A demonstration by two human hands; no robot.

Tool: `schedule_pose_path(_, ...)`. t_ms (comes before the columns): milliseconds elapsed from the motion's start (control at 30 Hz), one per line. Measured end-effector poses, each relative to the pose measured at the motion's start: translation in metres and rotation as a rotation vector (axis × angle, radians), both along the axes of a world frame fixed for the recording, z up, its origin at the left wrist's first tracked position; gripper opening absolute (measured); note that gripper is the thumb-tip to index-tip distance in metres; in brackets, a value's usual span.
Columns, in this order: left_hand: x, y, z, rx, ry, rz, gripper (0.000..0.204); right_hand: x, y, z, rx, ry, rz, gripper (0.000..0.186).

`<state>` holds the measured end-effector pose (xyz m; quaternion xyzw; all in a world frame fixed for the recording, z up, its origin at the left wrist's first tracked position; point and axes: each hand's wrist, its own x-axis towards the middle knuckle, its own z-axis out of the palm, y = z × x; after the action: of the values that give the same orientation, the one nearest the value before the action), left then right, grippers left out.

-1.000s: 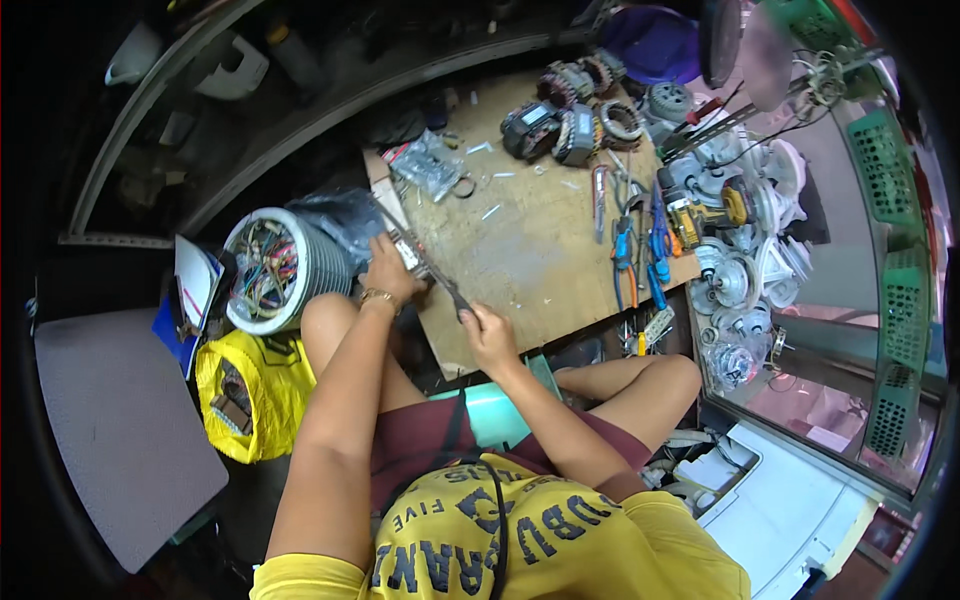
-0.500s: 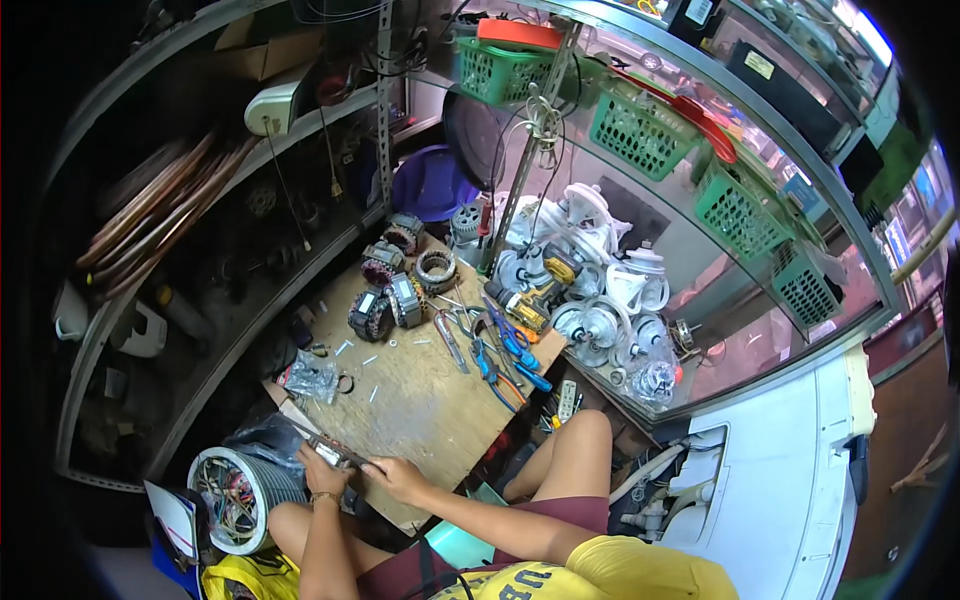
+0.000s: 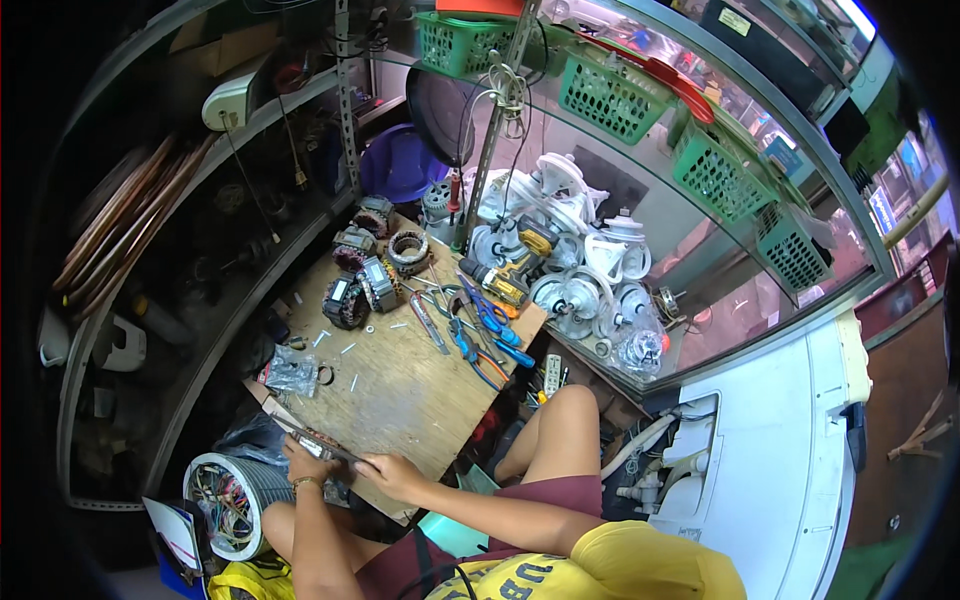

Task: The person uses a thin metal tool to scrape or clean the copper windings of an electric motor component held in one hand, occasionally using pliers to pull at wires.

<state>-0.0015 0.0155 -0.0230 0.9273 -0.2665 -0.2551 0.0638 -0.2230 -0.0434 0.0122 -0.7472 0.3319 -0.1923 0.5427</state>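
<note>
Near the board's front left edge, my left hand (image 3: 308, 466) is closed around a small silvery metal piece (image 3: 314, 449), partly hidden by the fingers. A long, flat dark tool (image 3: 338, 452), perhaps a file, lies across that piece. My right hand (image 3: 394, 477) grips the tool's near end, fingers closed. Both hands are low over the wooden board (image 3: 420, 405). Beyond them rest a clear plastic bag (image 3: 292, 371), a dark ring (image 3: 325, 375) and several small white pins (image 3: 348, 349).
Wound motor stators (image 3: 379, 284) stand at the board's far left. Pliers (image 3: 465, 341), blue-handled scissors (image 3: 496, 318) and a yellow-black drill (image 3: 497, 282) lie on the right. White motor parts (image 3: 590, 290) are piled behind. A bin of wires (image 3: 262, 490) stands beside my left leg.
The view has turned a little, so the bench and shelves appear further left and higher. Both hands keep their hold on the metal piece and the dark tool.
</note>
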Motion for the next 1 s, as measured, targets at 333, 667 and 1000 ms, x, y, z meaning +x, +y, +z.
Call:
schedule_pose_path(333,0.009,-0.001,-0.003,-0.002,0.045,-0.002,0.137,-0.022,-0.002,0.020,0.028,0.065,-0.003,0.036)
schedule_pose_path(667,0.001,-0.004,-0.006,0.046,0.002,-0.018,0.133,-0.029,-0.006,0.014,-0.038,0.057,0.016,0.038)
schedule_pose_path(1000,0.003,0.005,-0.020,-0.145,0.006,-0.045,0.122,-0.034,-0.003,0.003,-0.064,-0.048,-0.047,0.039)
